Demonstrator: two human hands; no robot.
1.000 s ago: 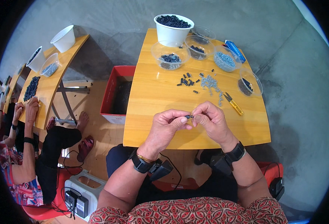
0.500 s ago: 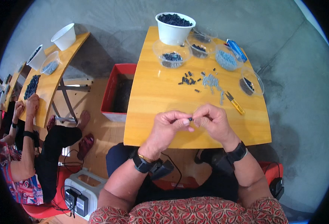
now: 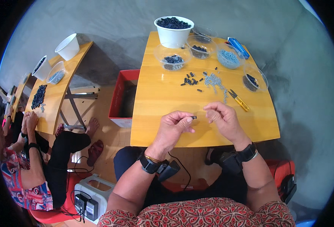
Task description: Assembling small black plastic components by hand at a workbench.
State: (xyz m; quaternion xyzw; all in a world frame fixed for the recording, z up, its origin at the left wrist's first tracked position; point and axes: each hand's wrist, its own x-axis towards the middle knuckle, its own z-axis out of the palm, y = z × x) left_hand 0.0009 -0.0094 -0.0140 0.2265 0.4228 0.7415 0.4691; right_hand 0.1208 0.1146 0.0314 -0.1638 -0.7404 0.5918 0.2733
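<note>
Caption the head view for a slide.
Left hand pinching a black piece, right hand close by but apart, over a table with grey pieces and yellow snips.

1 black piece (image 3: 194, 117) in left hand (image 3: 171, 126) — 1 yellow cutter (image 3: 242, 103), 1 blue box (image 3: 239, 47).

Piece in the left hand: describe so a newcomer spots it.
Over the nearest wooden table, find the wearer's left hand. Its pinch holds a small black piece; unlike the loose black pieces on the tabletop, this one is hand-held.

The table (image 3: 155, 109) lies open leftward, while yellow snips (image 3: 241, 102) stand ahead of the right hand (image 3: 227, 120).
</note>
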